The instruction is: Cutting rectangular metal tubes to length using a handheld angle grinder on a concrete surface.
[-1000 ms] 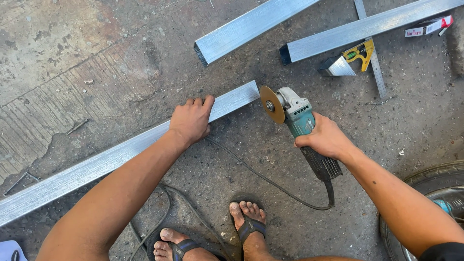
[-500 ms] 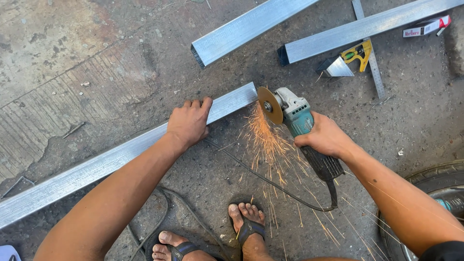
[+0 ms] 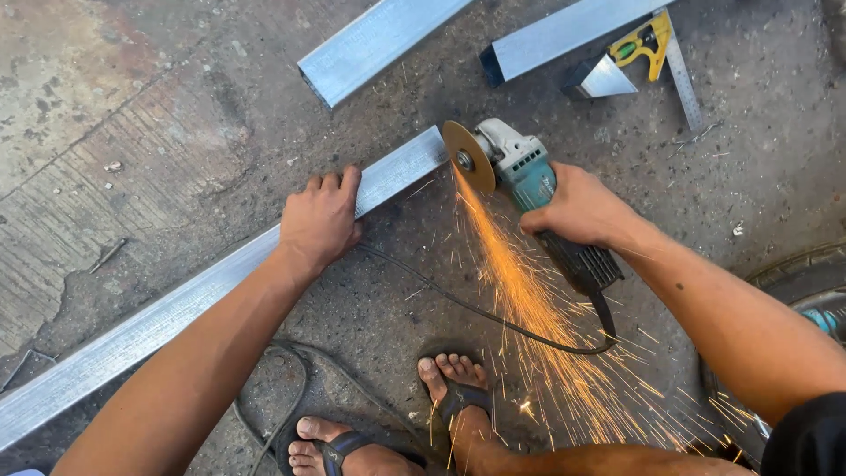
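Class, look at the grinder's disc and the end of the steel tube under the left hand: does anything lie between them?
Nothing visible does. The disc meets the end of the steel tube directly, throwing sparks, while the left hand presses farther back.

The long grey metal tube (image 3: pixel 176 313) ran past the left edge. Beneath the left hand (image 3: pixel 322 220), its surface was hidden.

Three steel tubes (image 3: pixel 220 291) (image 3: pixel 379 40) (image 3: pixel 564 35) — one grinder (image 3: pixel 529 176) — one square (image 3: pixel 661 53)
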